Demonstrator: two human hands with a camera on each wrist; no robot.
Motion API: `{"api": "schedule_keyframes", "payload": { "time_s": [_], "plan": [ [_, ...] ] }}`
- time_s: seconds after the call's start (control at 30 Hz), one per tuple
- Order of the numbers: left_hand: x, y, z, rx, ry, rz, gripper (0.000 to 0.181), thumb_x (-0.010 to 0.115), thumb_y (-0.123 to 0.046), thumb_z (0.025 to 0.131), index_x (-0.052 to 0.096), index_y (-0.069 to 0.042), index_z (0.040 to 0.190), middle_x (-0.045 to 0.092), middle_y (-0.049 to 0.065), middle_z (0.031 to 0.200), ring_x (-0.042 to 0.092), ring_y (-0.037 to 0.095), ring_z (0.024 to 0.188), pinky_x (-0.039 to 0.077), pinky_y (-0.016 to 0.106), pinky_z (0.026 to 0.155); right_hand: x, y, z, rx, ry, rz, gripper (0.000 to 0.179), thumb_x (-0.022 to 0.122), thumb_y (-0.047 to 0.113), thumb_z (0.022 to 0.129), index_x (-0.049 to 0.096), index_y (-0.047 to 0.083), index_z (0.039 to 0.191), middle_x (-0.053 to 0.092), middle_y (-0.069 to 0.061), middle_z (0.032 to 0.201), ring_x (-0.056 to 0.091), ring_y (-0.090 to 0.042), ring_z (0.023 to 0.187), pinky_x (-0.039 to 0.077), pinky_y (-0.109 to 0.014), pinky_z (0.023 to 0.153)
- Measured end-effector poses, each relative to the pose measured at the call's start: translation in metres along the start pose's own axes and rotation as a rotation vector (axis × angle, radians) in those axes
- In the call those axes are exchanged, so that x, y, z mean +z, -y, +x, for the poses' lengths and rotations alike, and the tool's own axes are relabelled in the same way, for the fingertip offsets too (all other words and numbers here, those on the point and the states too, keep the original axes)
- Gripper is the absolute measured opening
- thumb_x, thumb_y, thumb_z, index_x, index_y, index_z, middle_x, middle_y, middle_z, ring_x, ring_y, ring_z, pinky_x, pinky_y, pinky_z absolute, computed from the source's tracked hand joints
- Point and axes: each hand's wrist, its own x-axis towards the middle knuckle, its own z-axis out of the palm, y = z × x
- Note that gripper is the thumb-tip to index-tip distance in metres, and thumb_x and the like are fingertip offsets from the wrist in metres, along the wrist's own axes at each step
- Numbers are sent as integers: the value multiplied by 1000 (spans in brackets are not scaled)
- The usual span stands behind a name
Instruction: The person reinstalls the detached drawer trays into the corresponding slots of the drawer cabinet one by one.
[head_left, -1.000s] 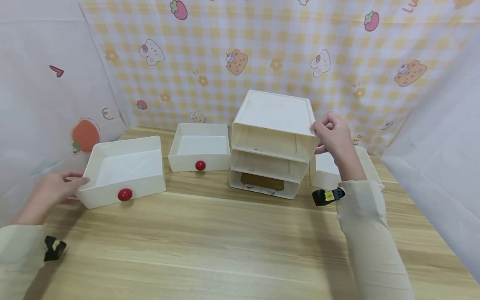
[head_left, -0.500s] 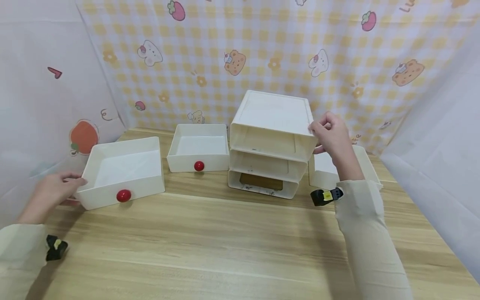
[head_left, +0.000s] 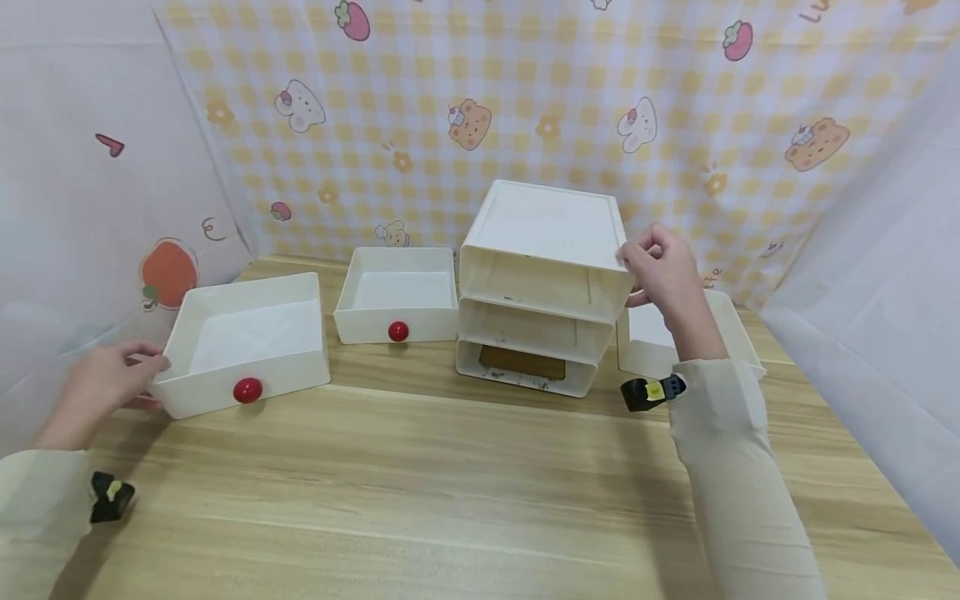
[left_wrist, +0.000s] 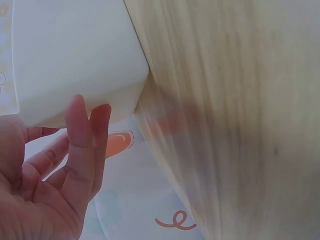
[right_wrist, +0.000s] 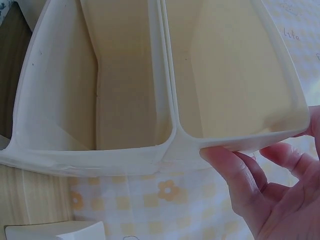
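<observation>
A white drawer point(head_left: 247, 333) with a red knob point(head_left: 248, 390) sits on the table at the left in the head view. My left hand point(head_left: 105, 379) pinches its front left corner; the left wrist view shows fingertips on the outer wall of the drawer point(left_wrist: 80, 55). Right of centre stands a white three-tier cabinet shell point(head_left: 551, 221) with its front slots uncovered. My right hand point(head_left: 663, 271) grips its upper right front edge. In the right wrist view, the right hand point(right_wrist: 280, 190) has its thumb and fingers around the corner of the shell's top compartment point(right_wrist: 240, 70).
A second white drawer point(head_left: 397, 325) with a red knob stands just left of the shell. Another white drawer point(head_left: 648, 358) lies to the right, partly hidden behind my right arm. A checkered cloth point(head_left: 555, 75) hangs behind the wooden table point(head_left: 450, 483).
</observation>
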Motion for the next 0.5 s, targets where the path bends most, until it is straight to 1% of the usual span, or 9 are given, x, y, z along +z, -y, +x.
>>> {"api": "schedule_keyframes", "payload": {
  "time_s": [0.1, 0.13, 0.3, 0.5],
  "plan": [
    [1, -4, -3, 8, -32, 28, 44, 43, -22, 94, 45, 18, 114, 52, 40, 98, 64, 21, 53, 54, 34, 50, 0, 0, 0, -1, 3, -1, 18, 48, 25, 89, 43, 7, 87, 49, -7, 87, 59, -13, 56, 56, -31, 52],
    [1, -5, -4, 30, -24, 31, 45, 43, -21, 94, 44, 19, 114, 49, 43, 102, 64, 21, 53, 54, 33, 50, 0, 0, 0, 0, 2, -2, 18, 48, 24, 89, 43, 7, 87, 48, -7, 87, 59, -13, 56, 56, -31, 52],
    [2, -10, -9, 38, -50, 46, 43, 42, -19, 94, 44, 19, 114, 47, 42, 107, 63, 17, 50, 54, 30, 49, 0, 0, -1, -6, -3, -11, 18, 47, 25, 89, 43, 8, 87, 48, -7, 87, 60, -14, 56, 55, -29, 51],
    [1, -12, -13, 85, -72, 57, 38, 42, -17, 94, 45, 17, 112, 52, 39, 100, 61, 17, 47, 52, 27, 48, 0, 1, -2, -5, -12, -13, 17, 47, 24, 88, 43, 8, 85, 48, -7, 86, 60, -15, 57, 56, -29, 52]
  ]
}}
